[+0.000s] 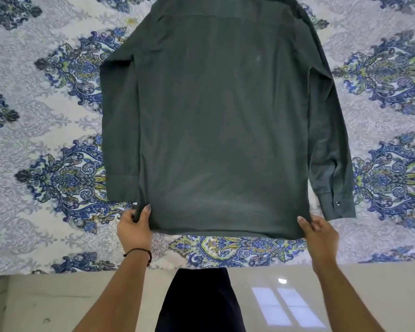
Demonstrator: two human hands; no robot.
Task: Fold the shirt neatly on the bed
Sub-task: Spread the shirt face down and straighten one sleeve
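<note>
A dark green long-sleeved shirt (pixel 221 121) lies back-up on the bed (pixel 46 116), collar at the far end, hem toward me. Its sleeves run down along both sides; the right cuff (pixel 337 203) shows a button. My left hand (pixel 134 226) pinches the hem's left corner, thumb on top. My right hand (pixel 318 232) pinches the hem's right corner the same way. The hem between them is stretched straight and slightly lifted off the sheet.
The bed is covered by a white sheet with blue and green floral medallions. Its near edge (pixel 82 269) runs across below my hands. Below it is glossy pale floor (pixel 285 303) and my dark clothing (pixel 199 300).
</note>
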